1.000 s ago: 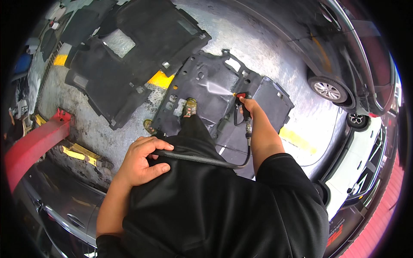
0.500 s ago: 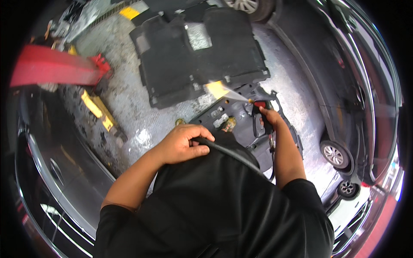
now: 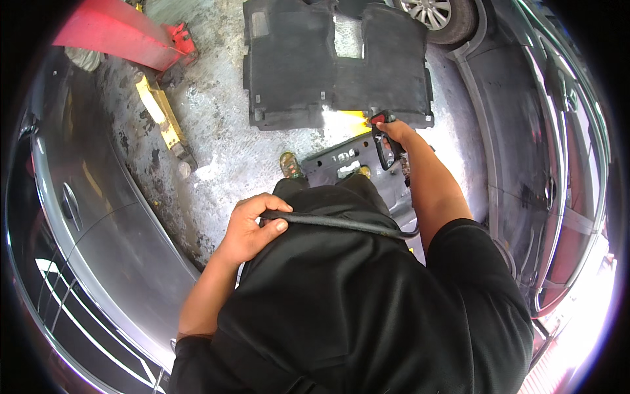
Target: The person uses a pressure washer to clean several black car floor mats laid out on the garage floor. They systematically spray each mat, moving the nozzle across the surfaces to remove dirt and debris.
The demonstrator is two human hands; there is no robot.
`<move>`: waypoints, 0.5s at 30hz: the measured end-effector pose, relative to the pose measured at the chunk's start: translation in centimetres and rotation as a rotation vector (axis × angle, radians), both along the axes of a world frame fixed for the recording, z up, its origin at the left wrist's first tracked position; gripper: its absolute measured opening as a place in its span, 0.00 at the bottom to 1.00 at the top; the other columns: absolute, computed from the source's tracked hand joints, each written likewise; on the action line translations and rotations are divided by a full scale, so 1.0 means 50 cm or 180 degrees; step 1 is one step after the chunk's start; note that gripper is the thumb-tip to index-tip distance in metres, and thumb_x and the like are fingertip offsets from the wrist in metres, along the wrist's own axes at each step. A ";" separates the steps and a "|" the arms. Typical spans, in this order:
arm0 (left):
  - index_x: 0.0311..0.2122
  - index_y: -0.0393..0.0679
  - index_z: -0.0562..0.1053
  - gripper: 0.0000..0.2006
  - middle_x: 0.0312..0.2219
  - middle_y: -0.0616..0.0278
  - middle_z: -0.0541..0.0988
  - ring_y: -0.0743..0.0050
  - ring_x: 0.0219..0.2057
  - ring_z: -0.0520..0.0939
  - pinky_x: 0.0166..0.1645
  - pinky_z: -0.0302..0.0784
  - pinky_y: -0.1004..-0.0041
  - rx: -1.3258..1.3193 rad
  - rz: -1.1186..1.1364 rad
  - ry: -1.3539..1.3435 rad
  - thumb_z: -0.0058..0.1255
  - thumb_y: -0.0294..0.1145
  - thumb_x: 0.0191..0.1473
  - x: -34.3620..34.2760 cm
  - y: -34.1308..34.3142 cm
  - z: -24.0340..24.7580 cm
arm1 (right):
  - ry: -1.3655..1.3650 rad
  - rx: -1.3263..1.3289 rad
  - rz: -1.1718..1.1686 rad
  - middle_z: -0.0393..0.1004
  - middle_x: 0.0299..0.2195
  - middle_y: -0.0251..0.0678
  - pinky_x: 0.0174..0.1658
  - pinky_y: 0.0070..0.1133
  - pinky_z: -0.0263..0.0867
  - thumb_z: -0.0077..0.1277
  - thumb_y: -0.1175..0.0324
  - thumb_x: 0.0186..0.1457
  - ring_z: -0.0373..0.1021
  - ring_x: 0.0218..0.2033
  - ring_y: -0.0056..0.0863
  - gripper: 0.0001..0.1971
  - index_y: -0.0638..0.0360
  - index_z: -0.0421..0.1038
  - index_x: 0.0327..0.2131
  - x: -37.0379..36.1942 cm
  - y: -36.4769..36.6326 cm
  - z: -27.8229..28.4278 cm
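My right hand (image 3: 396, 134) is closed around the grip of a black and red spray gun (image 3: 377, 135), arm stretched forward. Its nozzle points left, above a yellow patch on the wet floor. From the gun a black hose (image 3: 341, 224) loops back across the front of my body. My left hand (image 3: 252, 231) pinches that hose at my left side, thumb below and fingers on top. Beyond the gun lies a large dark car floor carpet (image 3: 295, 82) with a cut-out in it. Nearer to me is a black moulded panel (image 3: 318, 172) with holes, partly hidden by my legs.
A dark car (image 3: 111, 223) flanks me on the left, another (image 3: 508, 141) on the right. At the upper left a red lift arm (image 3: 121, 36) reaches in, near a yellow metal bar (image 3: 157, 111). A car wheel (image 3: 433, 12) stands beyond the carpet. My patterned shoe (image 3: 289, 164) is beside the panel.
My view has shifted. My right hand has moved the spray gun forward, closer to the carpet. The left hand still holds the hose, now farther left, and the hose lies flatter across me.
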State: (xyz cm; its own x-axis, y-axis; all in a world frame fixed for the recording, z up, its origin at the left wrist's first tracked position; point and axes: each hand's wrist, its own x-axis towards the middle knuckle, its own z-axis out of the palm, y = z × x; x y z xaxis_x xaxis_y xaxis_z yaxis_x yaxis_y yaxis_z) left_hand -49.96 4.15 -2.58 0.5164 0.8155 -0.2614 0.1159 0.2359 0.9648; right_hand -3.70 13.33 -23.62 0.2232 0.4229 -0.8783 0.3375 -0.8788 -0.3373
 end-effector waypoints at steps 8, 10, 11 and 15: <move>0.37 0.39 0.80 0.12 0.29 0.64 0.80 0.79 0.26 0.76 0.30 0.70 0.77 0.0696 0.0087 0.0046 0.66 0.31 0.47 -0.039 0.026 0.042 | 0.0384 -0.0022 -0.0357 0.71 0.19 0.33 0.24 0.28 0.63 0.51 0.51 0.65 0.66 0.16 0.25 0.17 0.57 0.73 0.40 -0.095 -0.013 0.035; 0.36 0.39 0.80 0.13 0.27 0.63 0.80 0.78 0.25 0.76 0.29 0.70 0.77 0.0925 0.0069 0.0042 0.67 0.32 0.46 -0.049 0.061 0.083 | 0.0589 -0.0087 -0.0419 0.71 0.19 0.33 0.24 0.28 0.64 0.51 0.51 0.65 0.66 0.16 0.25 0.17 0.57 0.73 0.40 -0.107 -0.014 0.015; 0.36 0.39 0.80 0.13 0.27 0.63 0.80 0.77 0.25 0.77 0.29 0.70 0.77 0.1037 0.0051 0.0031 0.67 0.33 0.46 -0.055 0.078 0.098 | 0.0686 -0.0120 -0.0460 0.71 0.19 0.33 0.24 0.28 0.64 0.51 0.51 0.65 0.66 0.16 0.25 0.17 0.57 0.73 0.40 -0.111 -0.016 0.002; 0.39 0.38 0.79 0.19 0.30 0.62 0.81 0.76 0.26 0.77 0.31 0.71 0.77 0.0802 0.0207 -0.0083 0.66 0.41 0.47 -0.089 0.127 0.144 | 0.0683 -0.0180 -0.0666 0.71 0.20 0.34 0.22 0.26 0.64 0.53 0.53 0.64 0.67 0.16 0.25 0.17 0.58 0.72 0.40 -0.145 0.006 -0.007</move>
State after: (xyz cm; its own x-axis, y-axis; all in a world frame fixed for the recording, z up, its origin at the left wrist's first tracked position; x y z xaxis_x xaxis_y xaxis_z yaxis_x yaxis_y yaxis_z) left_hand -54.42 10.49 4.60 0.4647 0.8849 -0.0331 0.0827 -0.0061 0.9966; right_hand -10.98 13.64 -23.99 0.1070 0.3363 -0.9357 0.0733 -0.9412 -0.3299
